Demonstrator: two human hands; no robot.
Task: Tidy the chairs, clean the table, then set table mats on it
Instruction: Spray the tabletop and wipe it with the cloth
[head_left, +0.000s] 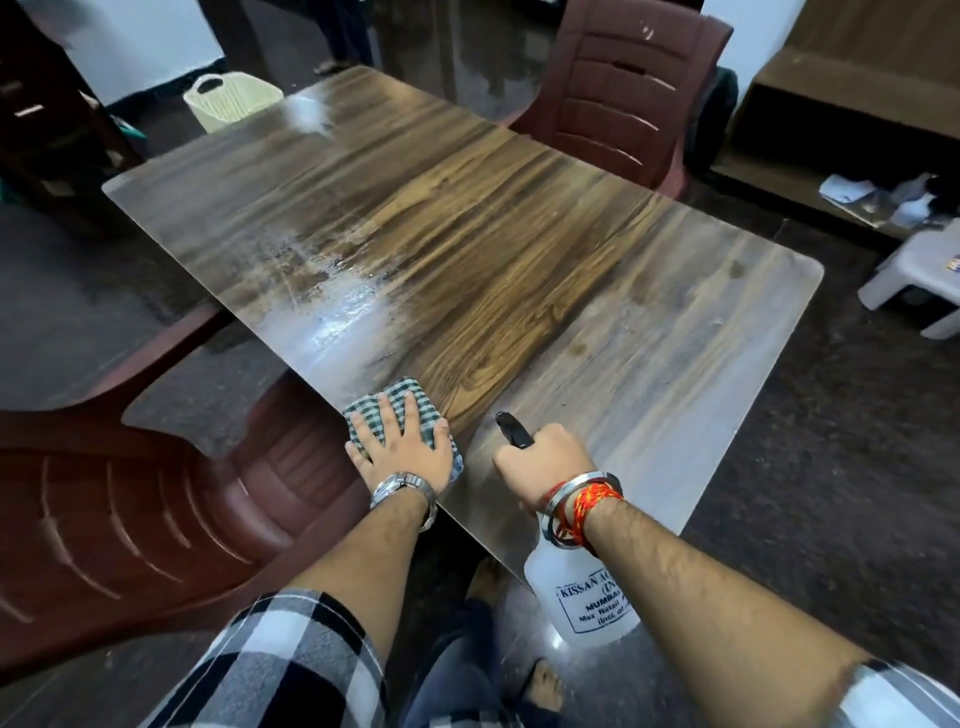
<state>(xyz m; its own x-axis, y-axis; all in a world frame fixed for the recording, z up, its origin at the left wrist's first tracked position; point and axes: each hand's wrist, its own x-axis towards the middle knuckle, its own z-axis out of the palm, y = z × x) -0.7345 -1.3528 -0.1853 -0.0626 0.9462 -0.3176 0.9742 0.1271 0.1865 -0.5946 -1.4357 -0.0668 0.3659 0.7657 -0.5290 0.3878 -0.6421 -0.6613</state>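
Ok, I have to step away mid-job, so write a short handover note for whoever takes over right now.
Left hand: flat on the checked cloth at the table's near edge.
Right hand: gripping the spray bottle, nozzle aimed over the table.
Done: wet spray patches show on the left and far parts of the top.
Left: wipe the whole top dry, then lay mats; none are in view. Maroon chairs stand beside the table.

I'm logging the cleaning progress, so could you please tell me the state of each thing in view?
Table: wet patch along its left side, no mats on it.
Checked cloth: pressed flat at the table's near edge.
Left hand: spread open on the cloth.
Spray bottle: held, nozzle toward the table.
Right hand: gripping the bottle's head.
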